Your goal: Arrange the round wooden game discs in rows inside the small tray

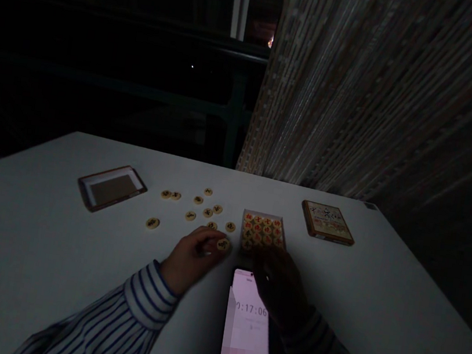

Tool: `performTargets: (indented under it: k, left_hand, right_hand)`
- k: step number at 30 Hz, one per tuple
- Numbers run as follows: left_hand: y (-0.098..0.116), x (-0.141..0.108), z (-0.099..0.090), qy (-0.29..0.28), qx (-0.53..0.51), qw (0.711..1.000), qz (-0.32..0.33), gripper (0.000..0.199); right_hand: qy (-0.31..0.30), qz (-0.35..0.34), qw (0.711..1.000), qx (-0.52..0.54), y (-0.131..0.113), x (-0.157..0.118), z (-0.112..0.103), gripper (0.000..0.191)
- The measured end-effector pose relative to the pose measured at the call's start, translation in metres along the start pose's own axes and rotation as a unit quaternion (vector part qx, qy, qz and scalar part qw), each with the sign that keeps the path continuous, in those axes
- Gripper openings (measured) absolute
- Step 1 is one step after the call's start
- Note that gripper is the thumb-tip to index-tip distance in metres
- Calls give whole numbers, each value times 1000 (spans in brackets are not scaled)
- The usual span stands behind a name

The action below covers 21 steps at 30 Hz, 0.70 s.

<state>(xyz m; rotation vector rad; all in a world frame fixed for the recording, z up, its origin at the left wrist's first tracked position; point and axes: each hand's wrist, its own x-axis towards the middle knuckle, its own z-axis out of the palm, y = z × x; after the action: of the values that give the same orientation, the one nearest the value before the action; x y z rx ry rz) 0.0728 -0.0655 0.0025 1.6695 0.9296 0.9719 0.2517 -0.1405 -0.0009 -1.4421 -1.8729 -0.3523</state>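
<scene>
Between its thumb and index finger my left hand [193, 258] holds a round wooden piece [223, 245] with a dark character on top, just left of a small box [282, 236]. Rows of round pieces with red characters and a few dark ones fill the box. My right hand [280, 283] lies in shadow over the box's near edge, and its fingertips are too dark to make out. Several loose pieces with dark characters lie left of the box, among them one piece [153, 223] apart at the left and another [230, 227] close to the box.
A phone [249, 319] showing a timer lies below the box, partly under my right hand. An open box lid or tray [114, 188] lies at the left. A flat box with a printed cover [328, 222] is at the right. A string curtain [319, 83] hangs behind the white table [73, 271].
</scene>
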Motion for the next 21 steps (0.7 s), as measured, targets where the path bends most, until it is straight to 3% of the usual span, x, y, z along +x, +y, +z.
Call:
performTargets:
  k: [7, 21]
  left_hand:
    - [1, -4, 8, -42, -135, 984, -107, 33]
    - [2, -5, 9, -116, -230, 961, -99, 27]
  right_hand:
    - [-20, 5, 1000, 23, -2, -3, 3, 18]
    - [-61, -2, 994, 91, -6, -3, 1, 23]
